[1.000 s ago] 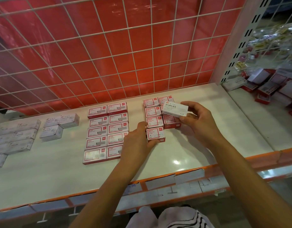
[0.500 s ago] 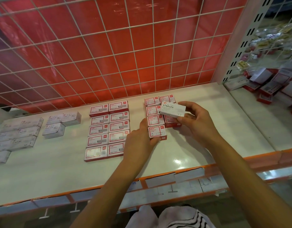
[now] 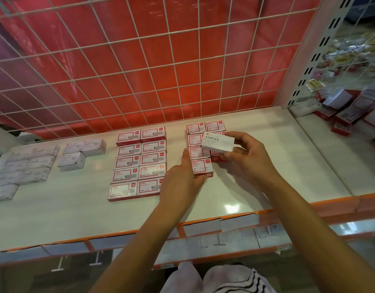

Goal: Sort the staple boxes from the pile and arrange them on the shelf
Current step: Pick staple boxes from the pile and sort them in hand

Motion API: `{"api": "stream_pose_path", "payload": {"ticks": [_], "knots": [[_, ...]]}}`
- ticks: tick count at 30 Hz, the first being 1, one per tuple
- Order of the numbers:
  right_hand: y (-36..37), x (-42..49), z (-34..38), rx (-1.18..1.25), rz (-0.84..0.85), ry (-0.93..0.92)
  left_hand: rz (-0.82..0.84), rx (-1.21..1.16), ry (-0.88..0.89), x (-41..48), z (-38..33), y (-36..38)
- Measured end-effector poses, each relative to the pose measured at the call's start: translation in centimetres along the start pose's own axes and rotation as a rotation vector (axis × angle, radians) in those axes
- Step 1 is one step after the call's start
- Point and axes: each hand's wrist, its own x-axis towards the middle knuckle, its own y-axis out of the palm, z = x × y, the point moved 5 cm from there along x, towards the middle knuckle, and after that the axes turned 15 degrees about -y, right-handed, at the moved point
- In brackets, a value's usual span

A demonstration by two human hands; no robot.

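White staples box (image 3: 218, 142) — held over shelf (image 3: 298, 149).
Pinched in right hand (image 3: 249, 159) fingers; left hand (image 3: 180, 182) fingers straight, pressing front red box (image 3: 201, 167).

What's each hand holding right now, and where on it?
Right hand pinches the white STAPLES box by its right end. Left hand holds nothing; its fingers touch the front red box at its left edge.

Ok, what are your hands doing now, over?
Right grip holds white staples box over red rows. Left grip touches front red box. Big red block lies between held box and white stacks.
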Motion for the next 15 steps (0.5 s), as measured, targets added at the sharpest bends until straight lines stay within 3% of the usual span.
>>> {"api": "stream_pose_path", "payload": {"ticks": [5, 8, 15], "knots": [[0.3, -0.2, 0.6, 0.043, 0.035, -0.021, -0.035, 0.057, -0.010, -0.6, -0.3, -1.6], [0.8, -0.3, 0.7, 0.055, 0.060, -0.013, -0.084, -0.089, -0.014, -0.8, -0.3, -2.9], [3.4, -0.9, 1.4, 0.193, 0.179, 0.033, -0.018, -0.443, -0.089, -1.0, 1.4, -4.9]]}}
